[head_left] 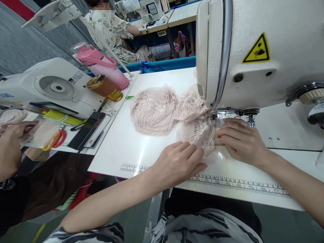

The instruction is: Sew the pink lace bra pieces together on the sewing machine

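Note:
A pale pink lace piece, with rounded, bra-like cup shapes, is spread on the white sewing table. Its right edge runs under the presser foot of the sewing machine. My left hand has its fingers curled down on the near edge of the lace, the thumb held apart; the fingertips are partly hidden. Just right of the needle area, my right hand has its fingers stretched out and slightly bent. Its fingertips are at the lace edge beside the presser foot, and its thumb is hidden.
The machine head rises over the right side. A printed ruler runs along the table's front edge. At left are a pink bottle, an amber cup, a second machine, scissors and a co-worker's hand. Another person sits behind.

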{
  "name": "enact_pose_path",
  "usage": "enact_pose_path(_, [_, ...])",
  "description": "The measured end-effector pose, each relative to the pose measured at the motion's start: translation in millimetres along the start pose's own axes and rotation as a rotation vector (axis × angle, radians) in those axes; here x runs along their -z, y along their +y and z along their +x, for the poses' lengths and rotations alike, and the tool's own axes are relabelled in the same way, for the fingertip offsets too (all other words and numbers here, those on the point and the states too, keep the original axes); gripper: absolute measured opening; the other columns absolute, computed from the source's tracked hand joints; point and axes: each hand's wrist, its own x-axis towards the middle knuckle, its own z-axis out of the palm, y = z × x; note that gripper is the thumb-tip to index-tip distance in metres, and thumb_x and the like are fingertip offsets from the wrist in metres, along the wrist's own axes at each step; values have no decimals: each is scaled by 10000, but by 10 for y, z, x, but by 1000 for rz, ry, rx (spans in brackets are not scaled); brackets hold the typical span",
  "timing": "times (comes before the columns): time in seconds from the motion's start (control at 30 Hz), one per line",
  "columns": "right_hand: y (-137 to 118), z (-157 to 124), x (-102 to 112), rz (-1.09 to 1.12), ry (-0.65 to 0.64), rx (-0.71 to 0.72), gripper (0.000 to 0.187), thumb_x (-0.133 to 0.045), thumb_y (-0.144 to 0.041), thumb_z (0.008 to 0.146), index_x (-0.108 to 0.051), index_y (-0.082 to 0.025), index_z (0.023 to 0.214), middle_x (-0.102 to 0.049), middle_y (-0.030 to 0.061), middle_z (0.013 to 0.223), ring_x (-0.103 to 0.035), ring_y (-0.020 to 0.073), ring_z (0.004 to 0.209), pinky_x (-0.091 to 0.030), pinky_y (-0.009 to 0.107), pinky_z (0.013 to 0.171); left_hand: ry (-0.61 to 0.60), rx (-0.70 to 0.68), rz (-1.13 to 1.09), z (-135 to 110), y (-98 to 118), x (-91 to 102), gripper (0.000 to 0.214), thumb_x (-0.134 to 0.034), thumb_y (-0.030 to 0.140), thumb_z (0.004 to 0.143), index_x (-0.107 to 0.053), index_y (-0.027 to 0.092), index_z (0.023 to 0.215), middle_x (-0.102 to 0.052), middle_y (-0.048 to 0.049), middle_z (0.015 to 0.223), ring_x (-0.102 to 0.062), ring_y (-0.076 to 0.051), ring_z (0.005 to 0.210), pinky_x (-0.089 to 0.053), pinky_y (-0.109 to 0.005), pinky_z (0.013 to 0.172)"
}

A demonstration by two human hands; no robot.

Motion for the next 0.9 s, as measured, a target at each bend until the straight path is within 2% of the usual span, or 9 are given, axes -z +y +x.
enact_pose_path(0.13, [23, -4, 15, 148, -200, -22, 327, -449, -65, 714, -548, -200, 996, -643, 48, 1065, -589, 203, 1009, -441, 476, 964, -129, 3, -19, 39, -33, -62, 76, -467, 184, 935, -520, 147, 895, -556, -8, 729, -498, -146, 621, -404, -276, 533])
enact_pose_path(0.2, [31, 5, 11, 180, -273, -26, 328, -460, -91, 716, -551, -182, 1018, -617, 77, 1127, -575, 221, 1049, -420, 506, 992, -184, -4, -30, 52, -45, -70, 48, -476, 124, 896, -519, 143, 908, -563, -23, 770, -494, -153, 636, -407, -282, 541])
enact_pose_path(0.33, [50, 0, -14, 174, -237, -20, 149, -503, -105, 805, -580, -194, 897, -644, 42, 1039, -595, 182, 990, -413, 480, 1020, -220, -12, -52, 72, -62, -50, 122, -488, 63, 834, -522, 141, 922, -582, -43, 831, -494, -156, 659, -408, -276, 564])
enact_pose_path(0.47, [74, -30, -13, 205, -203, -36, 144, -527, -126, 820, -581, -216, 918, -655, 24, 998, -606, 177, 949, -448, 469, 983, -224, -24, -47, 108, -98, -76, 192, -499, 11, 773, -534, 138, 912, -573, -25, 802, -499, -151, 651, -389, -269, 562])
enact_pose_path(0.6, [89, -47, 7, 220, -170, -44, 159, -529, -113, 804, -563, -219, 917, -649, 26, 1015, -612, 174, 931, -453, 468, 983, -82, -57, 21, 177, -145, -213, 201, -466, -38, 776, -549, 143, 803, -552, 14, 676, -458, -118, 549, -326, -264, 523])
enact_pose_path(0.7, [89, -43, 2, 216, -232, -60, 181, -553, -175, 805, -556, -209, 982, -637, 61, 1072, -598, 208, 988, -433, 511, 1007, 43, -93, 62, 233, -163, -313, 220, -479, -29, 798, -528, 156, 691, -520, 34, 582, -411, -101, 488, -282, -266, 511])
enact_pose_path(0.8, [77, -22, -17, 195, -271, -61, 237, -579, -258, 841, -547, -187, 1065, -630, 85, 1107, -577, 227, 1058, -418, 530, 1030, 98, -99, 69, 258, -166, -357, 218, -510, -12, 795, -515, 161, 662, -523, 39, 566, -404, -96, 480, -269, -269, 519])
enact_pose_path(0.9, [64, 0, -18, 162, -203, -3, 156, -582, -170, 866, -581, -198, 1019, -668, 42, 1059, -586, 192, 1086, -439, 470, 1045, 109, -81, 71, 254, -164, -353, 224, -510, 3, 804, -503, 165, 649, -524, 38, 563, -407, -97, 482, -277, -275, 529])
